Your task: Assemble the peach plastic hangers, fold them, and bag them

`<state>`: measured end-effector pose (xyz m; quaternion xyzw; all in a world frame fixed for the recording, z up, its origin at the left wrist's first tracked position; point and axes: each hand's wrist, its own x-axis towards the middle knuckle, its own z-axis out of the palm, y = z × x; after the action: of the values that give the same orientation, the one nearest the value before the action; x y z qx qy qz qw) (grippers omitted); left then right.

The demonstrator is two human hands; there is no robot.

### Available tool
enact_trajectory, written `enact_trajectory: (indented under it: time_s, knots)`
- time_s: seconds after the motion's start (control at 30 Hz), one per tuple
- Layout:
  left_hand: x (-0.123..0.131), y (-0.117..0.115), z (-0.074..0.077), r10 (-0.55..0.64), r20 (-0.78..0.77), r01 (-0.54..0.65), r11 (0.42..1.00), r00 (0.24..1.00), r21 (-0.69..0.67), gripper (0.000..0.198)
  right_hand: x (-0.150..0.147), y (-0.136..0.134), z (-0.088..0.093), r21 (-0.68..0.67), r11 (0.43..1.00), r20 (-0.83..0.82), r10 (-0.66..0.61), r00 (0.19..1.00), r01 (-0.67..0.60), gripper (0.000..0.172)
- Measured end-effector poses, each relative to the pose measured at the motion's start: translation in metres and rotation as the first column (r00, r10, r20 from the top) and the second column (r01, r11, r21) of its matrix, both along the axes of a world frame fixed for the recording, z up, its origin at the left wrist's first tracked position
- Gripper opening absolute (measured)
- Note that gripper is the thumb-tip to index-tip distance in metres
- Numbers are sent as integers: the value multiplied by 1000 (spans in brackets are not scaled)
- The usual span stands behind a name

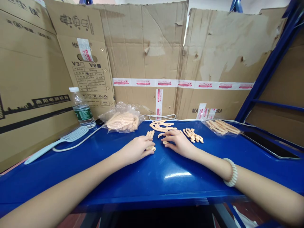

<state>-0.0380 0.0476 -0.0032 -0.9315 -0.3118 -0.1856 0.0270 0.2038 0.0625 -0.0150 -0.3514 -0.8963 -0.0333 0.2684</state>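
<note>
Shiny blue metal table (152, 177), walled at back and sides by flattened brown cardboard boxes (147, 57). Left hand (139, 148) lies palm down on the table near centre, fingers close together and loosely curved; its fingertips rest on a small peach plastic piece (152, 148). Whether that piece is pinched or only touched cannot be told from this angle. Right hand (178, 142) also palm down just beside it, fingers apart and relaxed, not clamped on anything; a second small peach piece (165, 142) lies at its thumb tip, seemingly touching. A white bead bracelet (231, 172) sits on the right wrist. Short straight peach sticks (150, 134) lie just behind the left fingertips. Behind both hands, a loose heap of curved peach plastic strips (161, 126); to the right of the right hand, a scatter of short peach pieces (193, 135). Clear plastic bag of peach parts (122, 120) at back left; a smaller clear bag of long peach strips (222, 126) at back right. Far left: clear water bottle with green label (82, 109), upright; pale blue plastic comb (54, 142) lying flat, a white cable (76, 144) beside it. Dark flat tablet (268, 144) at right edge.
</note>
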Motion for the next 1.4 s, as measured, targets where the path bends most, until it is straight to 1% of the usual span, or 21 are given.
enact_trajectory:
  time_s: [0.13, 0.27, 0.37, 0.5, 0.63, 0.8, 0.9, 1.0, 1.07, 1.13, 1.23, 1.33, 1.4]
  knots:
    - [3, -3, 1, 2, -24, -2, 1000, 1000, 18, 22, 0, 0, 1, -34, 998, 18, 47, 999, -46, 24]
    - [4, -2, -1, 9, -3, -9, 999, 1000, 33, 19, 0, -1, 3, -2, 997, 63, 80, 995, -80, 24]
    - [4, -2, -3, 11, 6, -11, 999, 1000, 41, 20, 0, -3, 4, 26, 997, 115, 72, 991, -76, 25]
    - [4, -2, -3, 13, -1, -13, 998, 1000, 61, 22, 0, -6, 6, 26, 998, 170, 49, 984, -55, 28]
    - [4, -2, -1, 4, -6, -4, 997, 1000, 76, 22, 1, -7, 8, 3, 999, 203, 33, 979, -34, 29]
    - [3, 2, -2, 8, -16, -8, 998, 1000, 56, 21, 0, -9, 7, -17, 1000, 233, 21, 972, -18, 27]
    - [1, 5, -4, 17, 0, -17, 998, 1000, 53, 22, 0, -11, 9, -42, 999, 229, 33, 973, -24, 30]
    - [0, 6, -4, 27, 4, -27, 998, 1000, 56, 24, 6, -9, 15, -65, 996, 175, 68, 982, -57, 39]
    - [0, 6, -4, 37, 2, -37, 998, 999, 54, 25, 14, -7, 22, -64, 996, 121, 70, 990, -62, 42]
    - [-1, 7, -4, 41, 2, -41, 998, 999, 47, 25, 26, -4, 30, -55, 998, 80, 47, 996, -43, 39]
    - [-1, 7, -4, 42, 4, -42, 998, 999, 35, 26, 42, 0, 40, -67, 998, 60, -6, 998, 10, 30]
    - [-1, 7, -4, 62, -2, -61, 998, 998, 12, 28, 56, 0, 49, -133, 990, 57, -45, 997, 52, 23]
    - [-1, 7, -3, 72, -7, -72, 997, 997, -2, 28, 62, -2, 56, -194, 980, 74, -32, 997, 45, 23]
